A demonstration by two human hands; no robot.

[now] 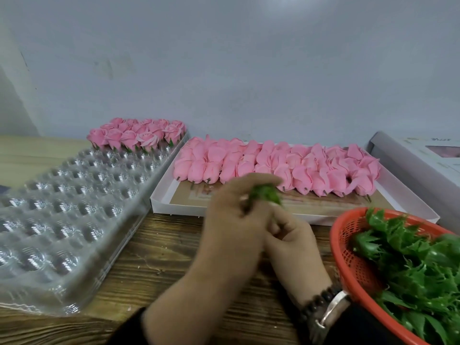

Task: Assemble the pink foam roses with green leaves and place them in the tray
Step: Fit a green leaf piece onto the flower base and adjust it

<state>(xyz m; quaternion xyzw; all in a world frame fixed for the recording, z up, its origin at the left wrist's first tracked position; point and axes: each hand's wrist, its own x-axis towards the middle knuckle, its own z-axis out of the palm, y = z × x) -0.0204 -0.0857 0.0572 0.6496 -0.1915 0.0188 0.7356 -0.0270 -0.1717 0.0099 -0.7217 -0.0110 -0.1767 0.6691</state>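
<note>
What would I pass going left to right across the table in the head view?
Clear tray with finished roses at its far end → white box of bare roses, hands holding a leaf in front of it → red basket of leaves.

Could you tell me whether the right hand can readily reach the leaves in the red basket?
Probably yes: the right hand sits just beside the red basket, whose open top leaves the leaves unobstructed.

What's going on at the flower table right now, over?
Left hand and right hand together, gripping a green leaf. Tray mostly unfilled. Nothing blocking.
</note>
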